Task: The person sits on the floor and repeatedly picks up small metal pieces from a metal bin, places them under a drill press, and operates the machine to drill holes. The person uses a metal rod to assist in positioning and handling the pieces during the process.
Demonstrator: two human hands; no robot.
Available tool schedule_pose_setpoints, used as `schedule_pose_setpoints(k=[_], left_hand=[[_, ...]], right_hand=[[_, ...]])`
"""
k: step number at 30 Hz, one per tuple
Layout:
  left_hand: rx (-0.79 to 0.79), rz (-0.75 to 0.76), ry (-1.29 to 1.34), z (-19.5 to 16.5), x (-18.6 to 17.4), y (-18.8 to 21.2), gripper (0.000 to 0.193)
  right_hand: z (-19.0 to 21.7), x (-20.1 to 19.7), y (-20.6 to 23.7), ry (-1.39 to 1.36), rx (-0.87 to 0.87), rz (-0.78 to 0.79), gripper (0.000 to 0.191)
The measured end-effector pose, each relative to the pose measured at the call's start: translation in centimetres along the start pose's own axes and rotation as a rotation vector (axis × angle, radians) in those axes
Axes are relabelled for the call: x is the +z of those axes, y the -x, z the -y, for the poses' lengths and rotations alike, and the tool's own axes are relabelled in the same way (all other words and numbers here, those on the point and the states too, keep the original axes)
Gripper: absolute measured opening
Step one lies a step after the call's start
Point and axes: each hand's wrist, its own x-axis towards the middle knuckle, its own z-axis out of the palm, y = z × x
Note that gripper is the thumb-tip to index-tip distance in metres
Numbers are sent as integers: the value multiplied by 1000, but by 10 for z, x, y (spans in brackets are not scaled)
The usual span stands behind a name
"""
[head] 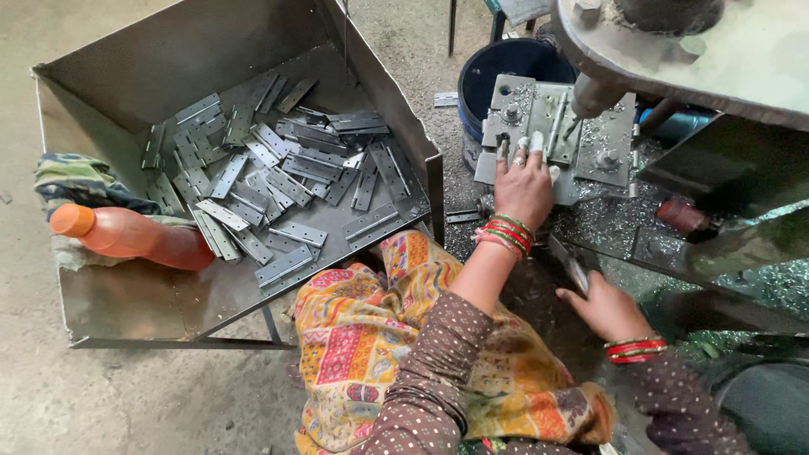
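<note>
Head view: left hand [522,187] lies flat on the metal plate [552,135] of the machine, fingers [537,143] spread and pressing a narrow metal strip [556,126] against the plate, taped fingertips on the strip's near end. Strip sits right under the spindle [592,95], looks pinned there so it can't shift under the tool; palm kept back, only fingertips close to the spindle. Not a closed grip, more a hold-down

Right hand [608,307] is low and near the body, fingers curled loosely at a flat metal bar [571,263] sticking out from under the machine table [674,50]; can't tell whether it actually grips the bar or just touches it

Metal shavings [607,223] all over the plate and ledge. Blue bucket [506,67] just behind the plate

Tray [126,295] on the person's left, within arm's reach, holds a loose pile of hinge pieces [278,177]; orange bottle [126,236] and folded cloth [80,181] rest on its left edge, well apart from both hands
</note>
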Motion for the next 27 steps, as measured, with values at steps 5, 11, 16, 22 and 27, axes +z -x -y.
schedule_pose_setpoints(k=[5,11,16,22,27], left_hand=[[-53,-10,38,3,3,-28,28],[-47,-16,24,5,1,-35,28],[-68,15,4,4,-1,-48,28],[-24,-127,-1,4,-2,-54,25],[-24,-78,-6,5,-8,-48,25]], right_hand=[[16,1,16,34,16,-49,60],[20,-1,13,18,38,20,63],[13,-15,1,92,20,55,63],[18,37,38,-129,35,-158,46],[11,23,18,-52,36,-40,57]])
